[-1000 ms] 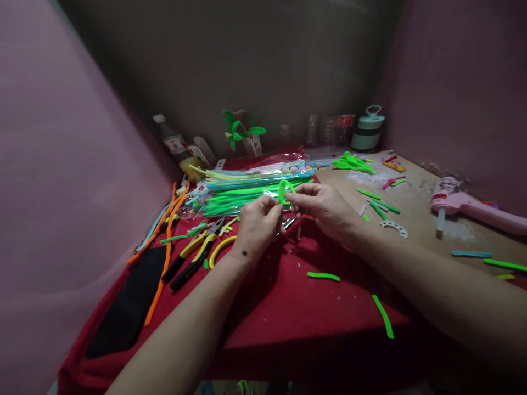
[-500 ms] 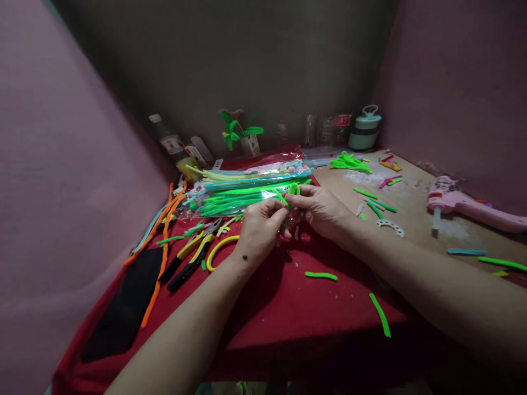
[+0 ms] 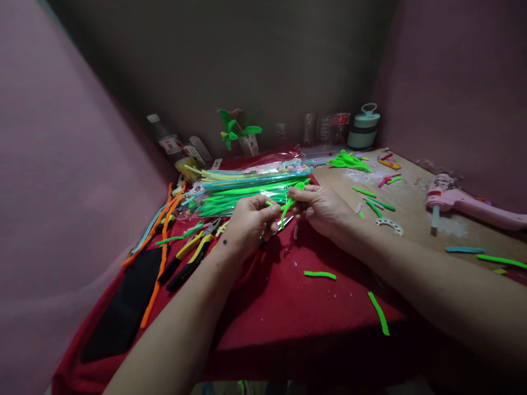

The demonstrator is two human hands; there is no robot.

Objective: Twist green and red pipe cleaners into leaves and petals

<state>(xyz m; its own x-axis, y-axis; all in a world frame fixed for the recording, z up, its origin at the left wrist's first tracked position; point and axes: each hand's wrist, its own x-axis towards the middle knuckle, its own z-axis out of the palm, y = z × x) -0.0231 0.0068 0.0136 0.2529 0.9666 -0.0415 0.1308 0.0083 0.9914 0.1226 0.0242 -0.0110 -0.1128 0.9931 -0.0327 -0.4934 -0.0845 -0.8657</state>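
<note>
Over the red cloth, a bright green pipe cleaner, bent into a small loop with a tail hanging down, is pinched in my right hand. My left hand is closed, thumb against fingers, on a green end of pipe cleaner just left of the loop; I cannot tell whether it is the same piece. Beneath my hands a metal scissor blade shows, the rest hidden by my left hand and forearm. A cut green piece lies on the cloth in front.
Pliers, orange pipe cleaners and a black cloth-like piece lie left. Bagged pipe cleaners are behind my hands. On the right are a pink glue gun, green loops and a mint container.
My left hand has moved left and down, away from my right hand, opening a gap between them. The loop's tail and the scissor blade now show; the yellow scissor handle is covered.
</note>
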